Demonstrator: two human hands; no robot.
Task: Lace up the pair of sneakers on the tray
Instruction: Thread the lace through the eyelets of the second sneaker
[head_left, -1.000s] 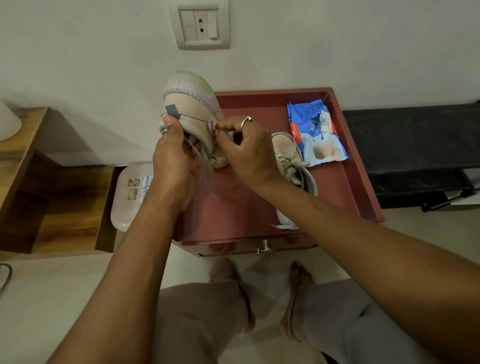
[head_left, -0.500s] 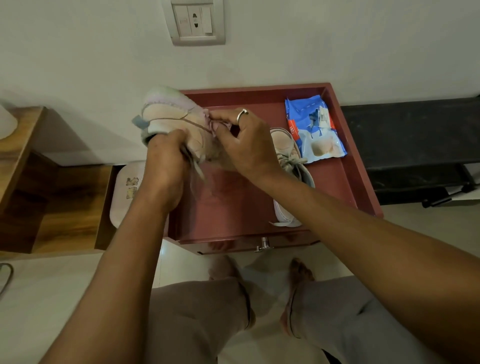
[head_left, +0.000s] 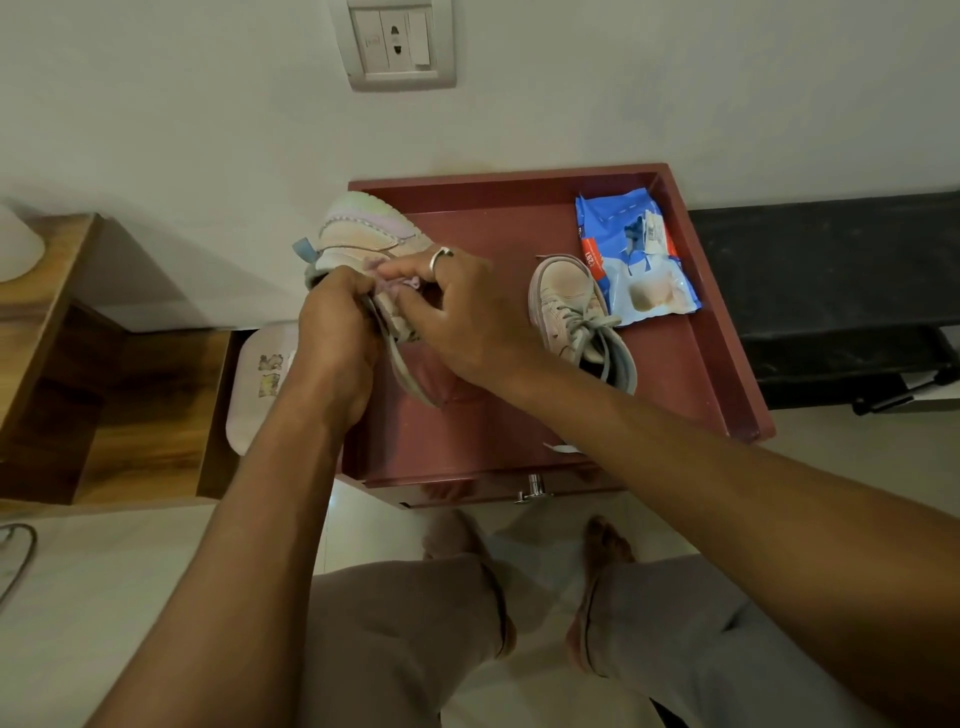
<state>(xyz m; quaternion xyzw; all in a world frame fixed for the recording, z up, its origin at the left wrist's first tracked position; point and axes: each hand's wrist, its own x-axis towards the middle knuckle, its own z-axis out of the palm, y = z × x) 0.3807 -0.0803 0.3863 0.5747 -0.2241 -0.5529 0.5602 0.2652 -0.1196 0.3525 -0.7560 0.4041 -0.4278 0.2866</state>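
A small pale pink sneaker (head_left: 358, 234) is held up over the left back corner of the dark red tray (head_left: 717, 364), sole turned away from me. My left hand (head_left: 337, 322) grips its heel side and a grey lace (head_left: 402, 371) that hangs down below. My right hand (head_left: 467, 317), with a ring on one finger, pinches the sneaker's upper by the eyelets. The second sneaker (head_left: 576, 317) stands on the tray to the right, its laces threaded and loose.
A blue and white plastic packet (head_left: 631, 260) lies at the tray's back right. A white lidded container (head_left: 260, 384) sits left of the tray on a wooden shelf (head_left: 130, 405). A wall socket (head_left: 395, 41) is above. A black bench (head_left: 831, 291) stands to the right.
The held sneaker has tipped over from toe-up to lying sideways, and both hands have closed in together on its upper. The view has shifted a little.
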